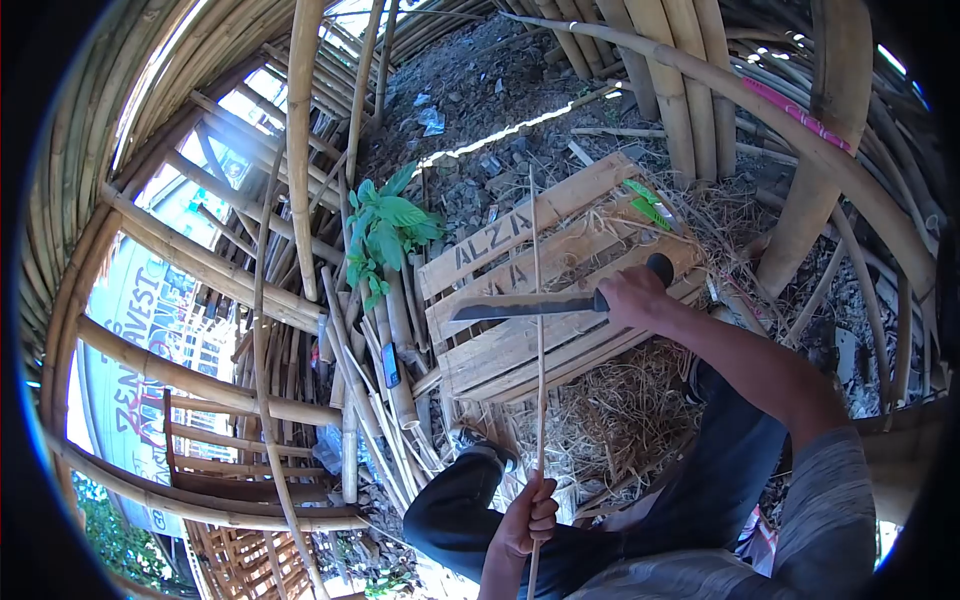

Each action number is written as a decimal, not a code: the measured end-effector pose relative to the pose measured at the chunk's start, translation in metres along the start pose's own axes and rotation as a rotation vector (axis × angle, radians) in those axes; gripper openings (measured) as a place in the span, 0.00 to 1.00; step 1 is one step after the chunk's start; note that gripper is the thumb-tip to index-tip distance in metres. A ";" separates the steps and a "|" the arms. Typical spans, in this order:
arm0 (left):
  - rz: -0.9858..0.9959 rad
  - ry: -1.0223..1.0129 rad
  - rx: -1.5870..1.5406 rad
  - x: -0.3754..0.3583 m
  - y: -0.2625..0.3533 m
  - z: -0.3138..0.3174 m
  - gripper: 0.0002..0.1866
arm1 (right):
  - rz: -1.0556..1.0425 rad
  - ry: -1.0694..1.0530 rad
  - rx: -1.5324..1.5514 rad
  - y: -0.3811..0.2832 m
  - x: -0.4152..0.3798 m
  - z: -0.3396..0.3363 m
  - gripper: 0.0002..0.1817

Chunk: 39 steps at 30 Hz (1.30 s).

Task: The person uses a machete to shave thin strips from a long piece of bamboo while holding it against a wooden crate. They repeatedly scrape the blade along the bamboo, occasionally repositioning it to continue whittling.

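Left hand [528,515] has its fingers wrapped round a thin stick [541,400], right hand [632,298] likewise on a machete [510,305] (they cross, btw).

the machete blade [500,308] is matt metal, the stick [541,390] wood, the crate [480,348] rough wood.

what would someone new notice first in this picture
The long knife in the right hand stands out first, crossing in view a thin stick gripped by the left hand near the bottom. Beyond them, mid-picture, is a wooden crate with dark lettering. Just off its upper left, a bright green plant shows beside bamboo poles.
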<state>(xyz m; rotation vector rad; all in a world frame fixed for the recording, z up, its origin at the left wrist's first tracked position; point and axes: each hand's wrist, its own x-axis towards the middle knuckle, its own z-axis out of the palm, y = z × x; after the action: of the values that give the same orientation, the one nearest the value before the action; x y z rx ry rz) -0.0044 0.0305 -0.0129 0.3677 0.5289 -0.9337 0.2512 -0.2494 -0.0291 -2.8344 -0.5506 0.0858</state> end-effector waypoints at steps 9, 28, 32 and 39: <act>0.283 0.543 0.608 0.012 0.000 0.004 0.19 | -0.240 -0.329 0.107 -0.036 -0.037 0.013 0.15; 0.664 0.908 1.599 0.015 -0.018 0.001 0.18 | 0.161 -0.185 0.239 -0.019 -0.009 0.008 0.17; 0.633 0.828 1.398 0.020 -0.019 -0.015 0.19 | 0.083 -0.201 0.182 -0.009 -0.011 0.003 0.19; 0.401 0.768 0.890 0.018 -0.006 0.013 0.17 | -0.154 -0.439 0.145 -0.046 -0.040 0.007 0.18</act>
<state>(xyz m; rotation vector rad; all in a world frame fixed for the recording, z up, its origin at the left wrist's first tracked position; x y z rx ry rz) 0.0029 0.0092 -0.0130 1.6174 0.6705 -0.5621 0.1963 -0.2215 -0.0240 -2.6230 -0.8112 0.7004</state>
